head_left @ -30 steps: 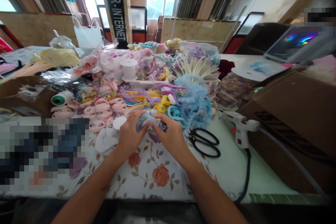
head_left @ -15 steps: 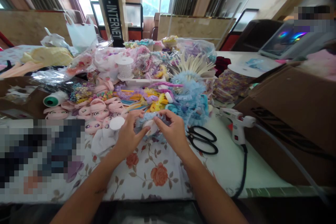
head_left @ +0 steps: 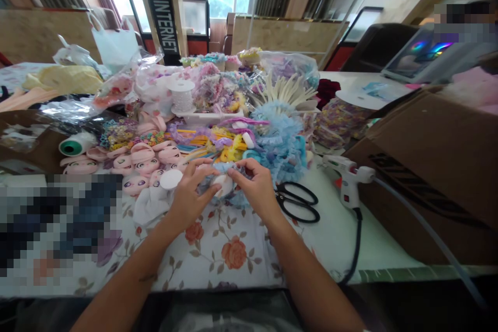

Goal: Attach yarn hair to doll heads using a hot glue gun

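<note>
Between my two hands is a white rounded piece (head_left: 223, 185) with light blue ruffled trim (head_left: 238, 199) around it. My left hand (head_left: 190, 187) grips its left side, thumb on the white face and fingers curled over the top. On the right, the thumb and fingers of my right hand (head_left: 254, 181) pinch the trim at the upper edge. Fingers hide part of the piece. Black-handled scissors (head_left: 299, 201) lie just right of my right hand. Beside my left hand are a white disc (head_left: 171, 180) and some white fabric (head_left: 151, 206).
A glue gun (head_left: 347, 179) stands at right before a cardboard box (head_left: 431, 176). Blue ruffled trim (head_left: 282, 140) is heaped behind my hands. Pink doll heads (head_left: 146, 160), a green-ended thread cone (head_left: 77, 143) and a white spool (head_left: 182, 97) sit further left. Floral cloth (head_left: 218, 254) covers the front.
The view has shifted slightly. My left fingers have lifted and spread a little over the trim, while both hands stay on the white piece.
</note>
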The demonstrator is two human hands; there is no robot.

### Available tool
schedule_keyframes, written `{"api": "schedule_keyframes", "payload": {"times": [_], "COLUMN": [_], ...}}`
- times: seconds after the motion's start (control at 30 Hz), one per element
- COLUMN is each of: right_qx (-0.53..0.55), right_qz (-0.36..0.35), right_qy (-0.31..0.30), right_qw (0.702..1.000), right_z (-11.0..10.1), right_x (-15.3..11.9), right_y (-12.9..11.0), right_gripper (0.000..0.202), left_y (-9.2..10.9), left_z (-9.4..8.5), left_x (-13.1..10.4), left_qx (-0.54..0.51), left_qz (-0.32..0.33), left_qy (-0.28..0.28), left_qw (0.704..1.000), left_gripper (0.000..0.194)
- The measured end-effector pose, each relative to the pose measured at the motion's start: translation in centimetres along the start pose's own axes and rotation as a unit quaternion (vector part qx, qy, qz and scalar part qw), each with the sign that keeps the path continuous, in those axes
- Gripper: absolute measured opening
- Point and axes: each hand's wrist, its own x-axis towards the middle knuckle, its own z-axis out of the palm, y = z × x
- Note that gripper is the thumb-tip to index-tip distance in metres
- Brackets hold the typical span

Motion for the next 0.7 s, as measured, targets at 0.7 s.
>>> {"api": "schedule_keyframes", "payload": {"times": [0.7], "right_qx": [0.017], "right_qz": [0.018], "right_qy": [0.015], "right_qw": [1.000], "right_z": [0.01], "right_x": [-0.12], "right_y": [0.16], "right_gripper": [0.018], "left_y": [-0.04], "left_z": [0.09], "left_x": [0.14], "left_qx": [-0.016], "left_qz": [0.021], "left_qy": [0.018], "left_qw": [0.999], "left_gripper": [0.024]}}
